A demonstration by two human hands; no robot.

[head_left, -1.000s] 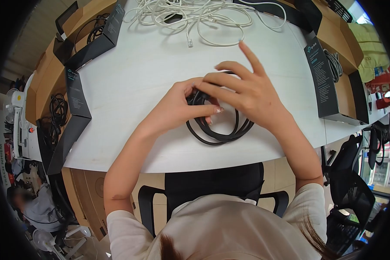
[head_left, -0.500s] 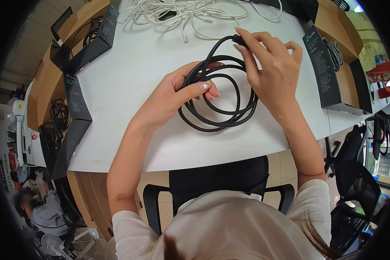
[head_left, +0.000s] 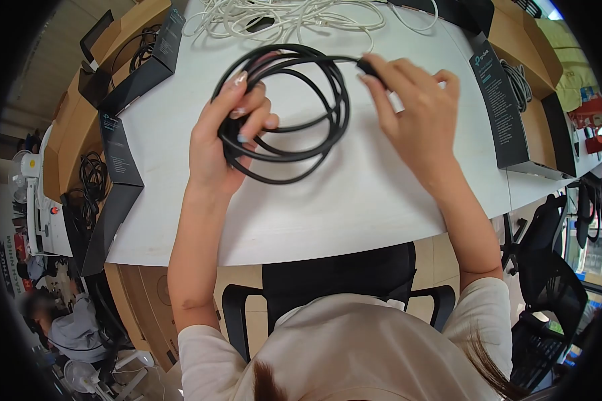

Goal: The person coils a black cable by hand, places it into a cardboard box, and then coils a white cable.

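A black cable (head_left: 344, 110) is wound in several loose loops above the white table. My left hand (head_left: 224, 130) is closed round the left side of the coil, its thumb over the strands. At the upper right of the coil, my right hand (head_left: 418, 103) pinches the cable's black connector (head_left: 366, 67) between thumb and fingers. A short straight length runs from the coil to that connector. The connector's end is hidden by the fingers.
Tangled white cables (head_left: 294, 20) lie along the far side of the table (head_left: 301, 227). Open black boxes with black cables (head_left: 92, 177) stand at the left. At the right, an open box (head_left: 508, 113) holds a grey cable (head_left: 517, 87). A black chair (head_left: 338, 277) is in front of me.
My left hand has moved left and slightly up with the coil, turning it. The right hand stays near the same spot with the connector, and the cable between them is pulled straighter.
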